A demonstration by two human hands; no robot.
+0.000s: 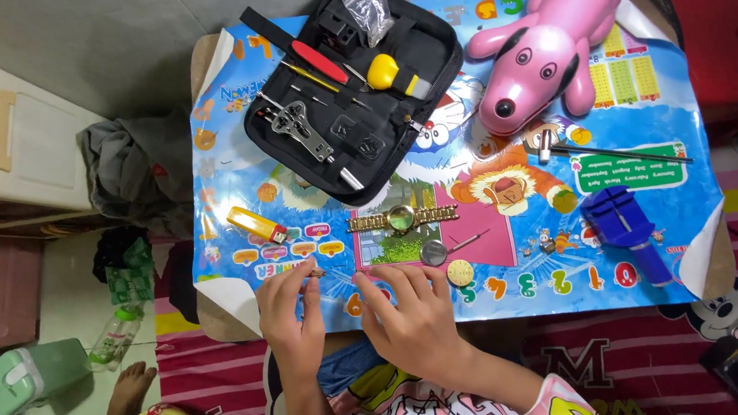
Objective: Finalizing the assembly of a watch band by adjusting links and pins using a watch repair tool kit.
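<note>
A bright cartoon poster (552, 242) covers the small table. At lower centre, my left hand (290, 306) pinches a small brown-tipped tool (316, 273), right hand (410, 315) loosely curled, empty, just below the gold watch (401, 219) lying flat mid-frame.

Glossy plastic mat (552, 242), shiny gold metal watch (402, 219), glossy pink plastic dog (546, 48), matt black fabric tool case (426, 76).

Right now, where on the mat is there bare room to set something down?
Free: the strip between the blue tool and the gold watch, and the left edge above the yellow lighter. Crowded: around the black tool case, the pink dog toy and both hands' fingers.
</note>
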